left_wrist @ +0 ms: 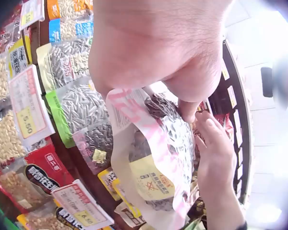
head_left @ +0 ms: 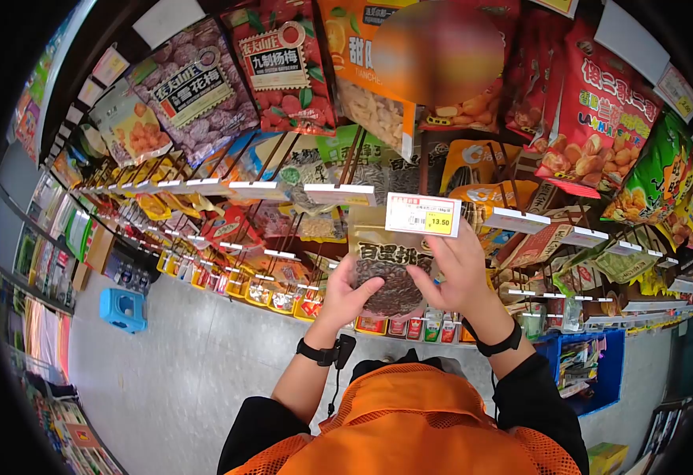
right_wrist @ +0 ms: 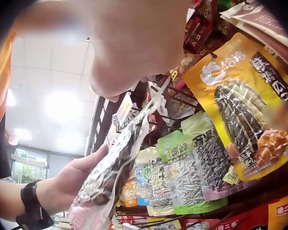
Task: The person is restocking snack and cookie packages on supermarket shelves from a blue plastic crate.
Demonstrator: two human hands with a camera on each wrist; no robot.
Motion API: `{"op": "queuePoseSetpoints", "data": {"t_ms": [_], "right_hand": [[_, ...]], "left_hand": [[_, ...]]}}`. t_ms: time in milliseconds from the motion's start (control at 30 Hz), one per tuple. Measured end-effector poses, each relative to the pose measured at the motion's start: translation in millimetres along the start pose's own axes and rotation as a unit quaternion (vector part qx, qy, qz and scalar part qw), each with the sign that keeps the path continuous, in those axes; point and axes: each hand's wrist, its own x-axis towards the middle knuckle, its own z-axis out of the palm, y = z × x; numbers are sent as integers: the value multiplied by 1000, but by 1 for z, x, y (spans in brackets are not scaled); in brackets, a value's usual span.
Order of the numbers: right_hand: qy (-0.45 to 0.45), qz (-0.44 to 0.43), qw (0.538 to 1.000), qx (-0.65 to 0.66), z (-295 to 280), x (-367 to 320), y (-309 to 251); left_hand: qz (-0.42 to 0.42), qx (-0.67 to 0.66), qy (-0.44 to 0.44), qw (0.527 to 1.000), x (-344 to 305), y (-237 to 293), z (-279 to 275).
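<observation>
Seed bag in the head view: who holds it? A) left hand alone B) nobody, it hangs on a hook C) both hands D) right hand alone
C: the left hand and the right hand each grip one side of the seed bag.

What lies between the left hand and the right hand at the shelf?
A brown seed packet, seen in the head view: the left hand holds its left edge, the right hand its right edge.

Raised left hand (head_left: pixel 346 297) and right hand (head_left: pixel 457 273), fingers curled.
</observation>
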Motion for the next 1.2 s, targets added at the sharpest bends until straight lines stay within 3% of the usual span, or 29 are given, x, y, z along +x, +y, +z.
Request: {"op": "queuePoseSetpoints", "data": {"t_ms": [200,267,633,733,900,1033,1133,1200], "right_hand": [[-2,-5,994,-107,9,-1,0],[-14,-7,992,-126,13,-5,0],[-3,-3,992,-129,24,-12,7],[56,-40,988,-137,31,-14,20],[73,-31,990,-113,40,-21,19],[37,-30,995,-82,36,-22,14],[24,-19,983,-179,29,-20,7],[11,-7,985,-174,26,-12,5]], "left_hand": [[28,-22,-49,998,23,-4,4],[73,-2,-28,997,19,-5,6],[57,13,10,998,32,1,15],[62,14,-2,998,44,-6,16],[81,48,-3,996,38,-10,10],[114,69,-5,991,22,-9,10],[115,89,-8,989,27,3,16],[101,77,-4,992,33,3,18]]}}
